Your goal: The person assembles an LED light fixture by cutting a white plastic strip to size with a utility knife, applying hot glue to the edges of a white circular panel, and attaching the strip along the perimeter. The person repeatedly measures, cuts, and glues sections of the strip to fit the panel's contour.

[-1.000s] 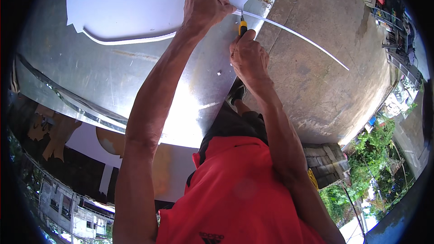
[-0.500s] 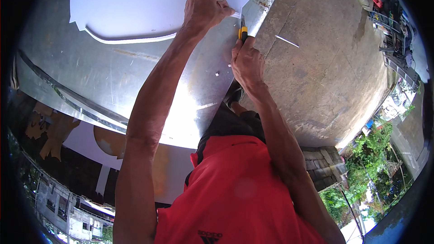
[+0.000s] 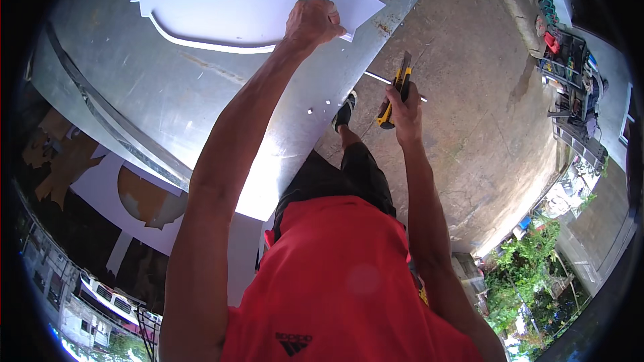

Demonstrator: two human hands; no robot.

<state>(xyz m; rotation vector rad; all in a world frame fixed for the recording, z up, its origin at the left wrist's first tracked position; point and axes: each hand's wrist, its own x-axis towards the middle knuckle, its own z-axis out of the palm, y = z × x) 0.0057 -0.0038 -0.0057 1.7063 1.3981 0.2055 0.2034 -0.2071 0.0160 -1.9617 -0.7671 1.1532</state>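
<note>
My left hand (image 3: 312, 21) is closed at the near right corner of a white sheet (image 3: 221, 0), its thumb and fingers pinched against the edge. Thin raised white strips (image 3: 201, 45) run along the sheet's curved outline. The sheet lies on a grey metal table (image 3: 201, 104). Over the floor, just right of the table edge, my right hand (image 3: 408, 115) grips a yellow-and-black utility knife (image 3: 401, 87). Its blade end points up and away from me, apart from the sheet. My right fingers are wrapped round the handle, partly hidden.
Small white scraps (image 3: 310, 111) lie on the table. On the concrete floor (image 3: 463, 114), a thin white stick (image 3: 377, 77) shows behind the knife. Cut sheets (image 3: 144, 194) are stacked beneath the table's near side. A rack with assorted gear (image 3: 567, 60) stands far right; my foot (image 3: 345, 112) is beside the table.
My right hand has drawn the knife away from the sheet's corner, right and back toward me, off the table edge. My left hand stays at the corner. The whole view has shifted slightly.
</note>
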